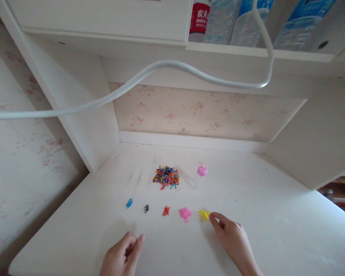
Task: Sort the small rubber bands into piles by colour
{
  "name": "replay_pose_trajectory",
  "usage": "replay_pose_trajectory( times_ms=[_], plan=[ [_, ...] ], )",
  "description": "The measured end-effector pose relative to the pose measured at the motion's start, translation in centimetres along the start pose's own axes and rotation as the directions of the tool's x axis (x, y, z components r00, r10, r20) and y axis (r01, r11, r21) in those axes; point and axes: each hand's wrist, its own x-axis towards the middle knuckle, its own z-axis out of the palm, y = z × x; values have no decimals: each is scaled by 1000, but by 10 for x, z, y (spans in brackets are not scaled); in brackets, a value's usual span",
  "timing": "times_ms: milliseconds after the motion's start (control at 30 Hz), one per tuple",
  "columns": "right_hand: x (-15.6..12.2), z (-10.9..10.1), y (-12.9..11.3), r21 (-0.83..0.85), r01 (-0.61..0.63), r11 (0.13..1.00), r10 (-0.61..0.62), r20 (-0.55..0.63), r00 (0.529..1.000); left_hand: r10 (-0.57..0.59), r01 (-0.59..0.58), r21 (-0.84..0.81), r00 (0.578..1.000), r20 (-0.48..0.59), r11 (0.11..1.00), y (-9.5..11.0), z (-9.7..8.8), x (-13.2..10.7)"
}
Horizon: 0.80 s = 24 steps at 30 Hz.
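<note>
My right hand (232, 238) pinches at the right edge of a small pile of yellow elastic bands (204, 215), thumb and index fingertip together on the yellow. My left hand (123, 253) is closed near the front of the table, its thumb against curled fingers; whatever it may hold is hidden. Left of the yellow pile, in a row, lie pink bands (185, 214), red bands (166, 211), black bands (146, 208) and blue bands (129, 203). Behind the row is a larger heap of mixed coloured bands (166, 177).
A clear container (193, 183) lies behind the pink and yellow piles, near a pink round piece (202, 171). A white cable (172, 64) crosses the upper view. Water bottles (221, 21) stand on the shelf above. Side panels and a back wall bound the white table (264, 214).
</note>
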Motion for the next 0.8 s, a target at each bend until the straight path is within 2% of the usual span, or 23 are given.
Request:
replay_pose_trajectory(
  times_ms=[167,367,467,567,667,800],
  plan=[
    [-6,2,11,96,-19,995,23,-46,999,121,-140,129,982,144,982,14,7,11],
    [-20,3,18,225,-47,973,67,-81,994,144,-231,266,940,309,936,46,13,42],
    [-20,2,16,258,-51,965,68,-58,996,160,-274,315,925,344,909,64,28,63],
    [-19,2,16,273,-51,961,66,-47,997,173,-316,380,915,364,870,76,51,88],
    [-18,4,19,273,-50,961,66,-51,997,145,-318,494,923,357,809,80,72,112],
    [-18,6,23,276,-38,960,60,-70,996,124,-349,579,912,392,737,79,87,132]
  ],
)
